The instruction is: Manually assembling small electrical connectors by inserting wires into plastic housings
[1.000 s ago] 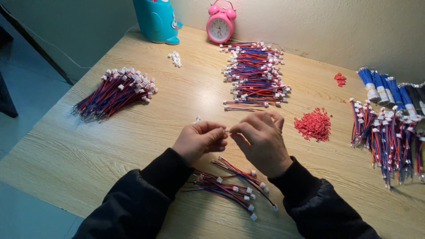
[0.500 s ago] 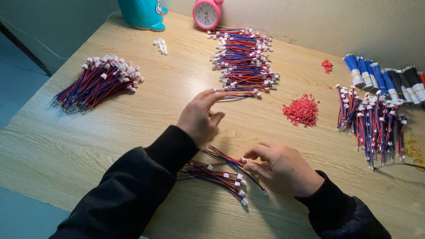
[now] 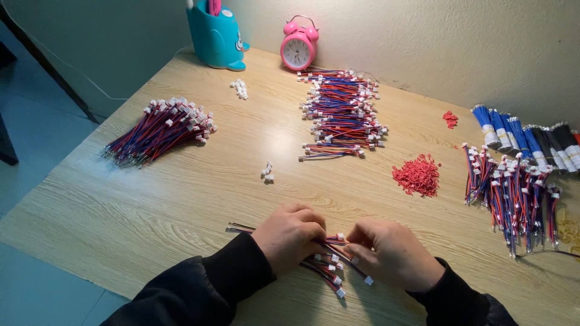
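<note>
Both hands low at the near edge of the wooden counter (image 3: 181, 199), black sleeves (image 3: 205, 284) entering from the bottom. Left hand (image 3: 290, 238) palm down, knuckles raised, fingers curled inward and closed over the small bundle of red-and-blue wire leads (image 3: 326, 265) lying flat beneath it. Right hand (image 3: 393, 253) just beside, also palm down, fingers bent and pinched on the leads from the other end (thumb hidden, so exact grip hard to make out). Hands nearly touching over the bundle; white connector tips (image 3: 341, 293) poking out toward the near edge, thin wire ends (image 3: 238, 227) sticking out left of the left hand.

Further up the counter, well apart from the hands: a fanned heap of the same leads (image 3: 160, 130) at the left, a long stacked pile of leads (image 3: 341, 111) in the middle, and another spread of leads (image 3: 513, 193) at the right. Between the middle pile and the right spread, a mound of small red plastic pieces (image 3: 417, 175), with a few more red bits (image 3: 450, 119) beyond. Two or three loose white connectors (image 3: 267, 173) near the centre, another little cluster of white connectors (image 3: 240, 89) toward the back. Against the wall, a teal pen holder (image 3: 214, 36) and a pink twin-bell alarm clock (image 3: 299, 48). At the far right, bundles of blue and black wires (image 3: 525, 139) with taped ends.
</note>
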